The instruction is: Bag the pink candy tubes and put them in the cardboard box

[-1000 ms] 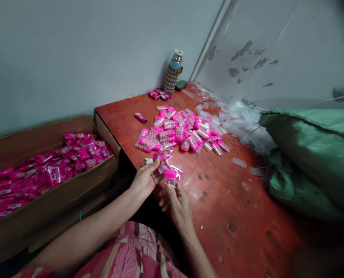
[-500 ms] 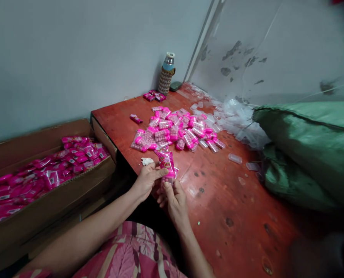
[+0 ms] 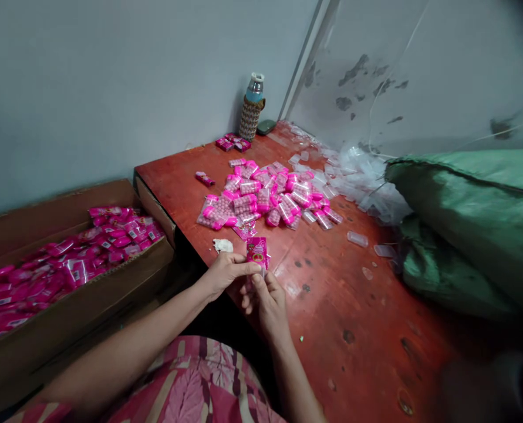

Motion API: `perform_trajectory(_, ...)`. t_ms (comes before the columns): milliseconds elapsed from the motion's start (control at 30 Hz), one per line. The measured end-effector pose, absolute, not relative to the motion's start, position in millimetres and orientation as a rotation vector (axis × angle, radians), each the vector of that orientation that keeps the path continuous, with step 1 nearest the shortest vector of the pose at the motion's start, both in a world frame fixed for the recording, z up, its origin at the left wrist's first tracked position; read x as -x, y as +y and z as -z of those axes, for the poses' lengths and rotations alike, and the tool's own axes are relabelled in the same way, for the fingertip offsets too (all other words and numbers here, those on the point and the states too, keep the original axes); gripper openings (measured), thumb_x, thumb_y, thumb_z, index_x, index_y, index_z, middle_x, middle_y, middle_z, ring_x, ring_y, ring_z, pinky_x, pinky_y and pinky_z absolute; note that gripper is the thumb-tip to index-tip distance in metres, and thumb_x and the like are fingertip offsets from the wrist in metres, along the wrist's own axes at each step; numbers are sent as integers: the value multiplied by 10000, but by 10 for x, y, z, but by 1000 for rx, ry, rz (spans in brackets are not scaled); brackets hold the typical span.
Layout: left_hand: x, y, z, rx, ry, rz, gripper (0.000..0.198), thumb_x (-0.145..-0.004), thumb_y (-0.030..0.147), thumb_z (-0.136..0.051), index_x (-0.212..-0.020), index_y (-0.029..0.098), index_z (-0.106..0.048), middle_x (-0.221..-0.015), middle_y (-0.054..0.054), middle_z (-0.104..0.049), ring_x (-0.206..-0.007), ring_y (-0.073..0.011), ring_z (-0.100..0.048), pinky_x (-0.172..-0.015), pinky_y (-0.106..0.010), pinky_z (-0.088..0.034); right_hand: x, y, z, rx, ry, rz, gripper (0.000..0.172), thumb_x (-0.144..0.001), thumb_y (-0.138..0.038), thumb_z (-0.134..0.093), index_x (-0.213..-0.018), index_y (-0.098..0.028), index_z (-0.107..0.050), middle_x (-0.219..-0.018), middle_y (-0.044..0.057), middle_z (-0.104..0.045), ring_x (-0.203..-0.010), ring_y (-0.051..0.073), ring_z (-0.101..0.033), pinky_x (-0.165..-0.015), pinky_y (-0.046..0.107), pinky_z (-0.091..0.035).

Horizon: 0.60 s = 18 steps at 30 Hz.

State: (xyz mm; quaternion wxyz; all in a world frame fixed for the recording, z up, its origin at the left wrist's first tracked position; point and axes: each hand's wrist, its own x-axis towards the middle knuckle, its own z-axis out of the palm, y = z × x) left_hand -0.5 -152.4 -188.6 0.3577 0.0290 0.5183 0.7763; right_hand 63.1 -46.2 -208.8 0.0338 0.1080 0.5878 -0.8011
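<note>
Over the table's near edge, my left hand [image 3: 226, 273] pinches the side of a pink printed wrapper [image 3: 256, 249] between thumb and fingers. My right hand [image 3: 270, 305] is closed around its lower end, the thumb lying on the front. A clear container of pink candy balls shows little here, mostly covered by the wrapper and my fingers. Just beyond lies a flat pink wrapper [image 3: 245, 231]. Behind it spreads a pile of clear candy containers [image 3: 265, 200] with bright pink caps. A crumpled white scrap [image 3: 223, 245] sits beside my left hand.
At left stands a cardboard carton [image 3: 124, 288] holding many wrapped pink packs [image 3: 76, 267]. A bottle in a knitted cover [image 3: 249, 117] stands at the back of the red table [image 3: 331, 305]. Clear empty containers [image 3: 358, 182] and a green sack [image 3: 464, 235] occupy the right.
The wrapper and both hands have shifted slightly; the candy container seen at its lower end is now mostly hidden. The flat wrapper behind shows more fully.
</note>
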Motion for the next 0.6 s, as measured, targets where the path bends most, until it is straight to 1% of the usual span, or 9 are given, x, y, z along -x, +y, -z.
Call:
perform_trajectory(67,10,-1526,1899,-16,1325,-2060,264,-654,343,-655,-588,100,-578,-415,6,-518,-308,-99,-464,-317,-205,-348,-648,-477,2081,-346,1815,2514,190,-816,-356,-508,-910,-195,-472,-673,-18,-597,-474,81,-549,-401,169,-429)
perform_trajectory(100,12,-1529,1904,29,1308,-2116,250,-657,330,-657,-600,98,-584,-442,5,-531,-330,-89,-469,-332,-198,-357,-665,-477,2074,-337,1816,2537,203,-814,-336,-519,-958,-204,-465,-708,-13,-606,-527,89,-572,-454,186,-460)
perform_trajectory(167,5,-1534,1910,117,1270,-2227,216,-657,294,-666,-629,89,-603,-529,-16,-575,-420,-81,-507,-402,-188,-401,-701,-461,2061,-303,1803,2571,254,-811,-293,-534,-1036,-220,-440,-765,-6,-615,-622,104,-599,-567,225,-496)
perform_trajectory(233,-28,-1526,1914,145,1237,-2264,199,-650,267,-677,-648,77,-619,-590,-37,-596,-496,-89,-531,-462,-195,-428,-719,-437,2056,-292,1787,2597,265,-804,-262,-547,-1043,-221,-439,-766,-9,-615,-640,108,-606,-620,247,-503)
perform_trajectory(367,-153,-1468,1918,65,1182,-2224,197,-654,256,-676,-629,67,-626,-524,-16,-551,-445,-74,-481,-431,-199,-402,-659,-439,2053,-379,1779,2666,190,-788,-257,-568,-946,-210,-473,-699,-28,-611,-560,102,-601,-558,232,-499)
perform_trajectory(433,-196,-1480,1902,60,1184,-2253,188,-664,244,-669,-619,66,-629,-526,-21,-567,-455,-77,-500,-460,-205,-424,-611,-465,2038,-399,1773,2673,180,-774,-263,-584,-910,-209,-479,-662,-38,-605,-540,100,-595,-530,218,-490)
perform_trajectory(467,-202,-1517,1887,82,1187,-2294,172,-667,233,-668,-630,68,-634,-565,-36,-600,-500,-95,-540,-509,-219,-453,-593,-475,2027,-391,1768,2664,181,-765,-264,-594,-894,-208,-481,-648,-40,-602,-541,101,-594,-521,213,-484)
perform_trajectory(533,-179,-1661,1850,172,1173,-2462,163,-676,244,-664,-696,84,-647,-699,-69,-664,-658,-151,-615,-666,-280,-494,-579,-464,2005,-369,1768,2638,179,-754,-275,-605,-868,-203,-488,-661,-30,-610,-552,107,-597,-510,212,-478)
perform_trajectory(600,-120,-1867,1822,305,1154,-2716,255,-706,352,-625,-772,107,-646,-828,-89,-684,-822,-198,-625,-817,-353,-464,-589,-400,1995,-377,1810,2610,166,-759,-301,-591,-846,-194,-499,-690,-9,-622,-556,114,-600,-503,220,-478)
